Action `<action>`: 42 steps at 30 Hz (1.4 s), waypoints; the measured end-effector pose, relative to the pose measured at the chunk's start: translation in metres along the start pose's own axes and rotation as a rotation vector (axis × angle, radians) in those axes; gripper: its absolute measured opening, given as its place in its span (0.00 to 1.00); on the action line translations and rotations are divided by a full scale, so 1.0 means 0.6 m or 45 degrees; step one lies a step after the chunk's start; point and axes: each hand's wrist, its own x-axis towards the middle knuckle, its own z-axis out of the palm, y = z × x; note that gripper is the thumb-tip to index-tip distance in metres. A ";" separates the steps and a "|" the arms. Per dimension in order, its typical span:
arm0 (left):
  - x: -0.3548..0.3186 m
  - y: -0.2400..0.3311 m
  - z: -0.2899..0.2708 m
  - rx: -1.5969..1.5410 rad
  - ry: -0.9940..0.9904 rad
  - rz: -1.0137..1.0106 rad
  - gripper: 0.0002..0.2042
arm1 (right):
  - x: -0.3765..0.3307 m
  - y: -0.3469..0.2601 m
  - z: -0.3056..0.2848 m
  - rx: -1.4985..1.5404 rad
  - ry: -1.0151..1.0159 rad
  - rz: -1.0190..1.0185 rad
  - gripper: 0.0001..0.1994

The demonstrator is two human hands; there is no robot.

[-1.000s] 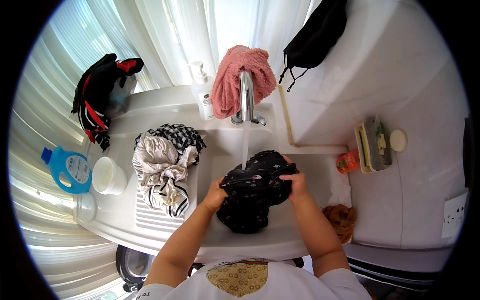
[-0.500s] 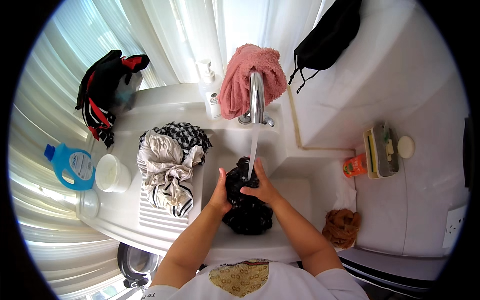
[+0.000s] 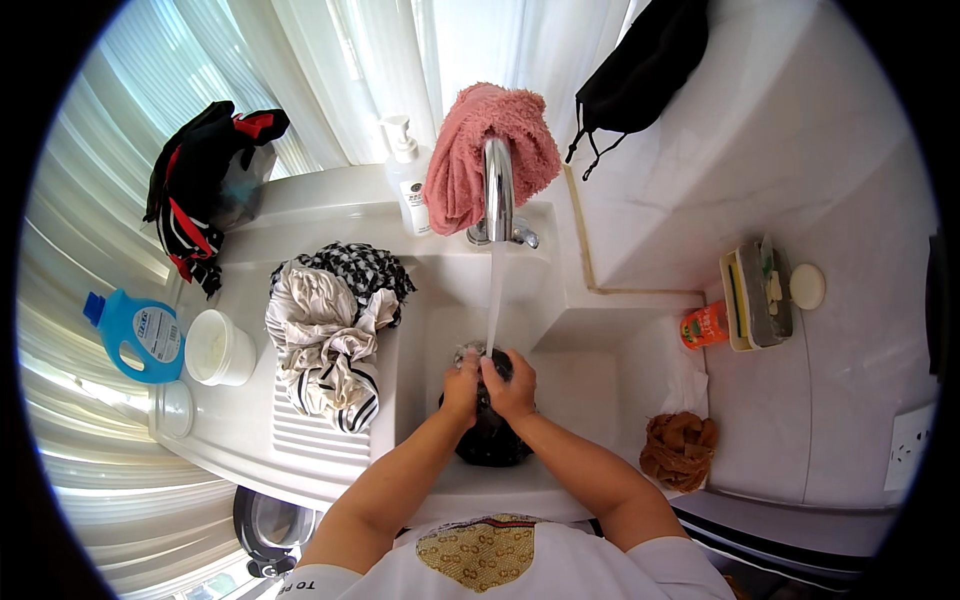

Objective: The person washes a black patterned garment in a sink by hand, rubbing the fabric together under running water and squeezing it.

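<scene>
White curtains [image 3: 300, 70] hang across the far side. Before them stretches the white sink unit's tabletop [image 3: 235, 425], with a ribbed slope on its left and a deep basin [image 3: 590, 380] to the right of it. A cream bundle of clothing [image 3: 312, 310], striped at one end, lies on the ribs against a black-and-white checked cloth [image 3: 362, 262]; both sit left of the basin, well apart from the work. A black-and-red bundle [image 3: 180, 200] is farther off at the upper left, and a pink towel [image 3: 452, 165] drapes over the tap [image 3: 498, 195].

The dark cloth [image 3: 492, 447] is down in the basin, bunched, its longer axis running roughly away from the body. The left hand [image 3: 461, 390] and the right hand [image 3: 514, 388] grasp its far end from either side, close together, thumbs uppermost — neither hand is clearly nearer, and their inner fingers are hidden. The rest of the cloth spills toward the person, between the wrists. A stream of water [image 3: 496, 300] drops onto the grip; the tap arches just beyond, the nearest thing in the way — the basin's left wall stands beside the left forearm.

Smaller things keep clear: a blue jug [image 3: 150, 340], a white tub [image 3: 232, 355], a brown cloth [image 3: 680, 450], an orange container [image 3: 705, 325].
</scene>
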 end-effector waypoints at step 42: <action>-0.046 0.153 -0.070 0.424 -0.408 0.080 0.14 | 0.174 -0.103 -0.190 -0.268 -1.084 0.329 0.34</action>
